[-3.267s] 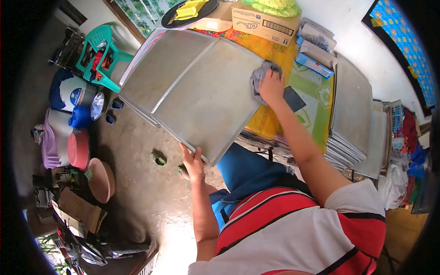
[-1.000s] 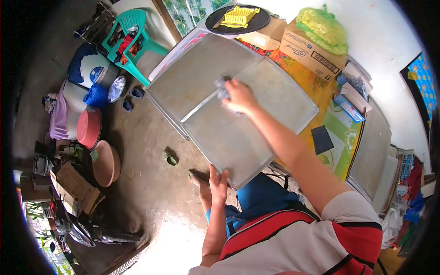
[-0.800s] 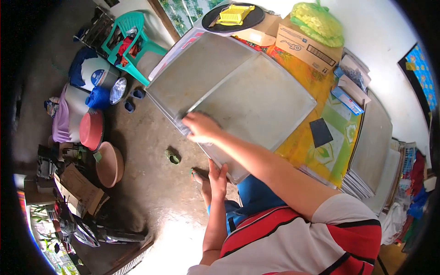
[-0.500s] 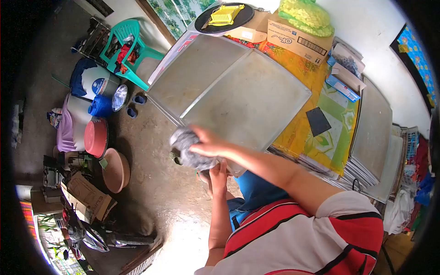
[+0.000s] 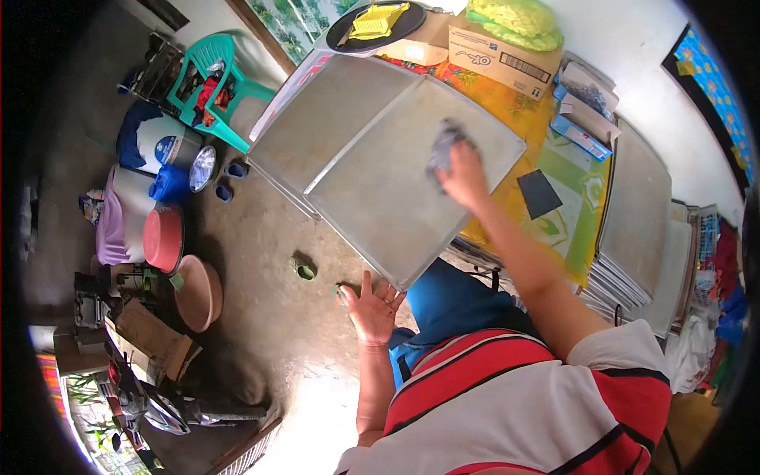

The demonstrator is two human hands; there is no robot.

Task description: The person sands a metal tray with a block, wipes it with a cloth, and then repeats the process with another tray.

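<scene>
A grey cloth [image 5: 450,146] is under my right hand [image 5: 465,176], pressed on the upper right part of a metal-framed tray [image 5: 388,190]. My left hand [image 5: 372,309] is palm up with its fingers spread, just beyond the tray's near corner, holding nothing. Whether its fingertips touch the corner, I cannot tell. A second, similar tray [image 5: 332,111] lies beside the first, further left and back. Both trays rest over a table with a yellow patterned cover [image 5: 507,194].
A dark square [image 5: 540,195] lies on the cover, near a cardboard box [image 5: 499,62] and a blue box [image 5: 582,136]. More panels [image 5: 641,214] stack at the right. Left are a green chair [image 5: 214,95], basins [image 5: 198,293] and a green slipper [image 5: 302,267] on the floor.
My right hand has moved from the tray's near left side to its upper right part, taking the cloth along. My left hand, formerly beside the cloth, now shows spread fingers.
</scene>
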